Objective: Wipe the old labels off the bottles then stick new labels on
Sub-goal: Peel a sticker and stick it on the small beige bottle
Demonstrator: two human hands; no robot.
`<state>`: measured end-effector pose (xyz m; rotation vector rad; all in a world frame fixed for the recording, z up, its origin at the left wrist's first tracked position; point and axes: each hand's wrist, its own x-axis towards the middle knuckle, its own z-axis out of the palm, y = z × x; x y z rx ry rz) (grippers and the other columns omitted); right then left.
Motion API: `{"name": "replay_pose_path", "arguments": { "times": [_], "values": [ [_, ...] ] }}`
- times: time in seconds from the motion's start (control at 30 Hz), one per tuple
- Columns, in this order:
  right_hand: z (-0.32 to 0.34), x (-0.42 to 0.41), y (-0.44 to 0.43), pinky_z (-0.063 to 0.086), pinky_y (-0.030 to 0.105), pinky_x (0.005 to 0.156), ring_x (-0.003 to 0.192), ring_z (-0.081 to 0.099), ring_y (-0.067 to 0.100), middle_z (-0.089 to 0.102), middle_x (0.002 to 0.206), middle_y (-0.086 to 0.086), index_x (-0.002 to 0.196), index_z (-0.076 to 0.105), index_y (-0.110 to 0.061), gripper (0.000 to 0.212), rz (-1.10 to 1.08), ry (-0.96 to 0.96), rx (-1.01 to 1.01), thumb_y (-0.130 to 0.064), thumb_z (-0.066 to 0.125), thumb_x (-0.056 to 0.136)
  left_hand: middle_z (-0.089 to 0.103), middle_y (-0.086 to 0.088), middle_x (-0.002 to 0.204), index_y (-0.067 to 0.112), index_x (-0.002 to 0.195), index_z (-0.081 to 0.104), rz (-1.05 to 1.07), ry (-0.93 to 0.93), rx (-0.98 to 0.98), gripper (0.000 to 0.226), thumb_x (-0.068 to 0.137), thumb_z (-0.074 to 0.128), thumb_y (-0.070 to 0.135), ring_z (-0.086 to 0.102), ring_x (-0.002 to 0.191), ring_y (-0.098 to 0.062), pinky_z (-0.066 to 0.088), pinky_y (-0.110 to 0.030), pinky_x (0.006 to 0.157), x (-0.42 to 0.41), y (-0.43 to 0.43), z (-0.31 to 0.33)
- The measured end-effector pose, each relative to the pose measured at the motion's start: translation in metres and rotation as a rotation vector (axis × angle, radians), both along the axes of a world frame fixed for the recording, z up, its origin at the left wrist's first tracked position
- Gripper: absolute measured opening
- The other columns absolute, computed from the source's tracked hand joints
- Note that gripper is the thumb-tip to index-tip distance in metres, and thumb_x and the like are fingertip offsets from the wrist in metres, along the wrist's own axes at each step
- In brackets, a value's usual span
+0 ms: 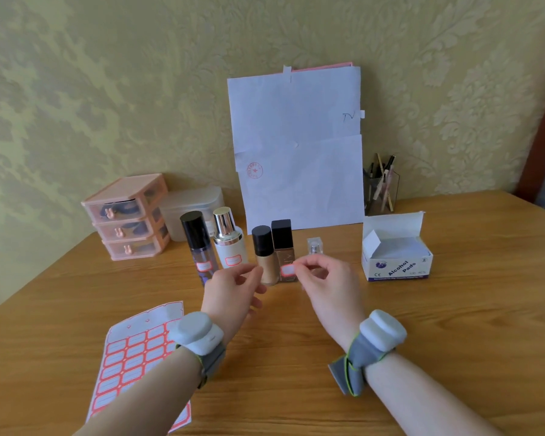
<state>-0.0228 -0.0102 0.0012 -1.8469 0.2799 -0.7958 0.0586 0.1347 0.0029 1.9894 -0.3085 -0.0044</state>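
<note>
Label sheet [129, 357]: flat on the table [453, 325] at 7 o'clock from the picture's middle, rows of red-bordered stickers, its lower part under the left forearm.
Drawer unit [126, 215]: pink, three drawers, at 9 o'clock by the wall, a frosted box [192, 209] just beside it at its 3 o'clock.
Dark bottle [199, 243]: upright, black cap, a red-bordered sticker low on its front.
White bottle [228, 243]: upright, gold cap, at 3 o'clock from the dark bottle, also stickered.
Left hand [233, 287]: fingers loosely curled, thumb and forefinger reaching to 1 o'clock towards the beige bottle [265, 259]; I cannot tell whether they touch it.
Brown bottle [283, 243]: square, black cap, touching the beige bottle's right side.
Label [287, 270]: against the brown bottle's lower front; whether it is stuck on I cannot tell.
Right hand [328, 284]: thumb and forefinger pinch the label's right edge, the other fingers curled.
Clear bottle [314, 246]: small, at 12 o'clock from the right hand.
Paper [296, 146]: leaning on the wall at 12 o'clock.
Pad box [394, 256]: open, at 3 o'clock.
</note>
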Motion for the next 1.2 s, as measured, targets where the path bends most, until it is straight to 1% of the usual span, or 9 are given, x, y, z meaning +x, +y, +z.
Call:
{"name": "replay_pose_path", "arguments": {
  "times": [0.17, 0.3, 0.43, 0.6, 0.7, 0.8, 0.93, 1.07, 1.2],
  "values": [
    [-0.001, -0.001, 0.002, 0.04, 0.008, 0.058, 0.066, 0.062, 0.004, 0.066, 0.072, -0.012, 0.085, 0.076, -0.022, 0.011, -0.03, -0.008, -0.037, -0.017, 0.068, 0.089, 0.075, 0.002, 0.072, 0.023, 0.147, 0.046, 0.022, -0.124, 0.26, 0.052, 0.097, 0.054, 0.037, 0.073, 0.075, -0.022, 0.062, -0.044, 0.073, 0.004, -0.016, -0.014],
    [-0.001, -0.001, 0.0, 0.041, 0.008, 0.057, 0.066, 0.064, 0.007, 0.069, 0.076, -0.01, 0.087, 0.076, -0.022, 0.01, -0.038, 0.005, -0.029, -0.017, 0.068, 0.089, 0.075, -0.003, 0.084, 0.023, 0.127, 0.054, 0.053, -0.151, 0.368, 0.034, 0.097, 0.049, 0.038, 0.073, 0.067, -0.027, 0.063, -0.044, 0.067, 0.014, -0.028, -0.015],
    [-0.001, -0.002, -0.002, 0.04, 0.009, 0.055, 0.067, 0.066, 0.012, 0.07, 0.078, -0.01, 0.086, 0.075, -0.021, 0.011, -0.039, 0.007, -0.006, -0.016, 0.067, 0.089, 0.074, -0.002, 0.072, 0.023, 0.099, 0.057, 0.065, -0.088, 0.319, 0.013, 0.095, 0.052, 0.034, 0.07, 0.047, -0.021, 0.062, -0.04, 0.052, 0.022, -0.039, -0.014],
    [-0.001, -0.001, -0.002, 0.041, 0.012, 0.054, 0.062, 0.065, 0.013, 0.068, 0.069, -0.011, 0.084, 0.074, -0.022, 0.01, -0.042, -0.004, 0.026, -0.016, 0.067, 0.089, 0.072, -0.002, 0.061, 0.022, 0.099, 0.057, 0.059, -0.062, 0.271, 0.007, 0.095, 0.057, 0.027, 0.07, 0.047, -0.022, 0.061, -0.036, 0.047, 0.022, -0.037, -0.016],
    [0.0, -0.003, -0.002, 0.041, 0.011, 0.053, 0.057, 0.06, 0.005, 0.065, 0.06, -0.013, 0.082, 0.073, -0.024, 0.011, -0.016, -0.03, 0.077, -0.016, 0.068, 0.088, 0.071, -0.004, 0.06, 0.023, 0.102, 0.053, 0.012, -0.074, 0.217, 0.009, 0.095, 0.059, 0.025, 0.069, 0.047, -0.021, 0.06, -0.036, 0.045, 0.01, -0.027, -0.013],
    [0.002, -0.004, -0.001, 0.054, 0.024, 0.069, 0.074, 0.068, 0.01, 0.073, 0.075, -0.007, 0.08, 0.073, -0.023, 0.011, 0.044, -0.053, 0.234, -0.017, 0.068, 0.088, 0.07, -0.004, 0.064, 0.025, 0.099, 0.058, -0.045, -0.089, 0.131, 0.013, 0.091, 0.066, 0.029, 0.068, 0.048, -0.017, 0.056, -0.029, 0.041, -0.009, -0.01, -0.007],
    [0.01, -0.007, 0.004, 0.058, 0.029, 0.073, 0.083, 0.071, 0.01, 0.076, 0.085, 0.0, 0.078, 0.074, -0.021, 0.013, 0.222, -0.096, 0.457, -0.016, 0.065, 0.088, 0.074, 0.003, 0.094, 0.03, 0.097, 0.069, -0.185, 0.039, -0.103, 0.008, 0.089, 0.072, 0.029, 0.073, 0.077, -0.004, 0.062, -0.029, 0.058, -0.035, 0.005, 0.006],
    [0.017, -0.012, 0.009, 0.057, 0.027, 0.072, 0.087, 0.072, 0.016, 0.076, 0.088, 0.004, 0.075, 0.075, -0.026, 0.014, 0.314, -0.134, 0.476, -0.024, 0.063, 0.082, 0.08, -0.005, 0.095, 0.013, 0.11, 0.07, -0.304, 0.214, -0.345, 0.017, 0.093, 0.069, 0.016, 0.077, 0.09, -0.02, 0.064, -0.033, 0.071, -0.048, 0.002, 0.011],
    [0.022, -0.015, 0.009, 0.054, 0.024, 0.069, 0.088, 0.071, 0.017, 0.075, 0.092, 0.007, 0.075, 0.077, -0.02, 0.016, 0.376, -0.164, 0.615, -0.024, 0.062, 0.08, 0.079, -0.006, 0.098, 0.016, 0.108, 0.077, -0.348, 0.21, -0.439, 0.03, 0.087, 0.067, 0.034, 0.075, 0.092, -0.019, 0.06, -0.027, 0.069, -0.048, 0.002, 0.008]
  ]
}}
